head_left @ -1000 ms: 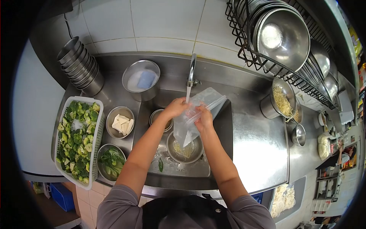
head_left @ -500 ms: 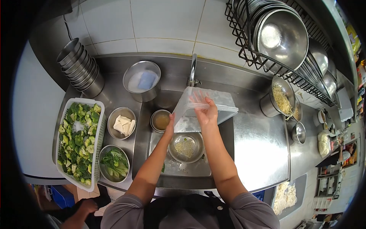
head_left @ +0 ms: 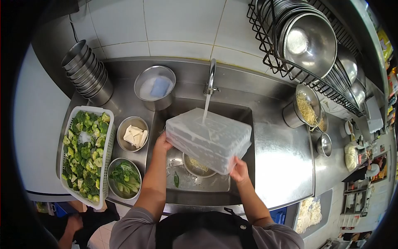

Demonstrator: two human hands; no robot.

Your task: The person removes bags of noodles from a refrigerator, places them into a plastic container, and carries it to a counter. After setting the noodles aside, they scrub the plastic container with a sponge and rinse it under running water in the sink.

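Note:
A translucent plastic container (head_left: 207, 135) is tilted over the sink (head_left: 242, 157), its bottom turned up. Water runs from the faucet (head_left: 212, 79) onto it. My left hand (head_left: 163, 141) grips its left edge, the fingers partly hidden behind it. At the lower right corner my right hand (head_left: 239, 169) is closed on the rim. Below the container, partly covered by it, a metal bowl (head_left: 201, 172) with bean sprouts sits in the sink. A green leaf scrap (head_left: 176, 179) lies on the sink floor.
Left of the sink are a white basket of broccoli (head_left: 107, 153), a tofu bowl (head_left: 120, 133), a bowl of leafy greens (head_left: 112, 182) and a pot with a blue sponge (head_left: 137, 89). Stacked pots (head_left: 99, 89) stand behind. A wire rack (head_left: 286, 68) overhangs the right. Another person's hand (head_left: 74, 223) shows lower left.
The faucet water now runs. The container has been turned over and lowered under the stream. My right hand has moved from its inside to its lower right corner; my left hand has shifted left.

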